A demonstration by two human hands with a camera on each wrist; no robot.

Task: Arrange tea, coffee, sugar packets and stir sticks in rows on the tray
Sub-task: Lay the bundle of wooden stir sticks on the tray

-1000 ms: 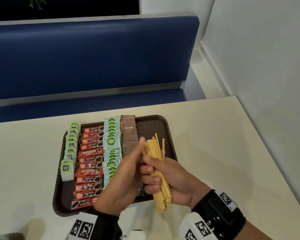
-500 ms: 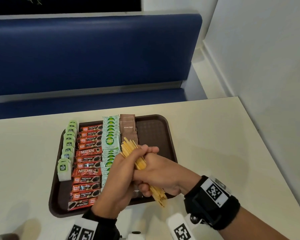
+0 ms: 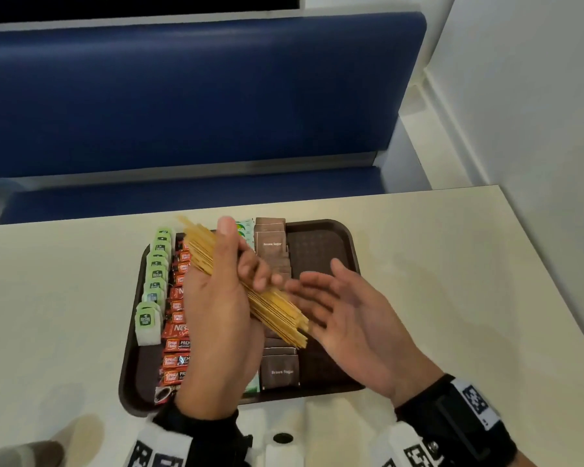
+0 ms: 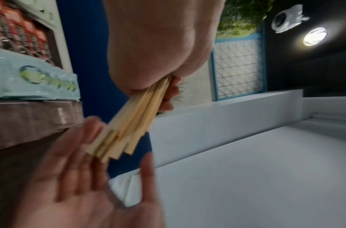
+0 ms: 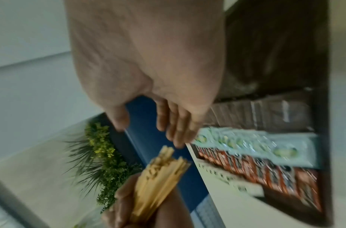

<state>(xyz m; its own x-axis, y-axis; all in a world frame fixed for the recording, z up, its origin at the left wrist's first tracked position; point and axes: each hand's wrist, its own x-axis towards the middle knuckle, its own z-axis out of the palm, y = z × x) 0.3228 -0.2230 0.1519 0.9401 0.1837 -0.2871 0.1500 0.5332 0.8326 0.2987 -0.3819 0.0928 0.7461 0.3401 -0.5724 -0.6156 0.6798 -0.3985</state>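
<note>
A dark brown tray [image 3: 321,237] lies on the table with rows of green tea bags [image 3: 155,274], red coffee sachets [image 3: 177,345], pale green sugar packets [image 3: 245,229] and brown sugar packets [image 3: 272,242]. My left hand [image 3: 216,298] grips a bundle of wooden stir sticks [image 3: 277,313] above the tray, tilted from far left to near right. My right hand [image 3: 344,308] is open, palm up, at the sticks' near ends. In the left wrist view the stir sticks [image 4: 129,123] jut from my fist toward the right hand [image 4: 90,177]. The right wrist view is blurred.
The cream table [image 3: 452,281] stands against a white wall [image 3: 536,96] on the right. A blue bench [image 3: 196,96] runs behind it. The tray's right strip holds nothing.
The bundle passed from my right hand into my left. My right hand let go and opened. The left hand lifted the sticks and swung their far ends leftward.
</note>
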